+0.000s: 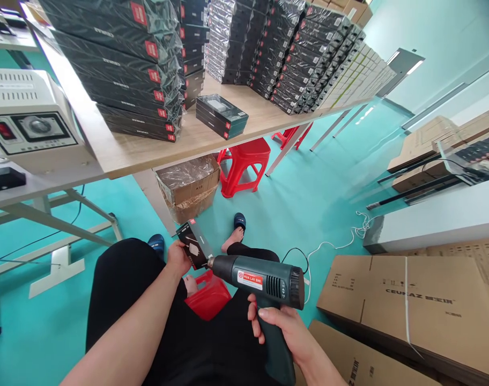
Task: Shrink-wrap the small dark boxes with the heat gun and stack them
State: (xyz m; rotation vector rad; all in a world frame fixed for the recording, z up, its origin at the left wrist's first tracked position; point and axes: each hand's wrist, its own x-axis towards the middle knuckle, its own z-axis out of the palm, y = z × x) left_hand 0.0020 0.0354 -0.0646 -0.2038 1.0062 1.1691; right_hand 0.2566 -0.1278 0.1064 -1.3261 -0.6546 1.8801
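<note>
My right hand (pixel 274 321) is wrapped round the handle of a dark green heat gun (pixel 228 268) with a red and white label. Its nozzle points left, close to a small black product box (pixel 194 241) with a red corner and a printed picture of a charger and cable. My left hand (pixel 179 260) grips that box by its near left edge, above my lap. From this angle I cannot tell whether the nozzle touches the box. Two similar boxes (pixel 222 114) lie stacked at the front edge of the wooden table (pixel 148 155).
Tall stacks of film-wrapped black boxes (pixel 124 69) stand on the table. A machine with a dial (pixel 31 118) is at left. Below are an open carton (pixel 192 187) and a red stool (pixel 246 161). Large cartons (pixel 409 305) line the right, with a white cable (pixel 345 244) on the floor.
</note>
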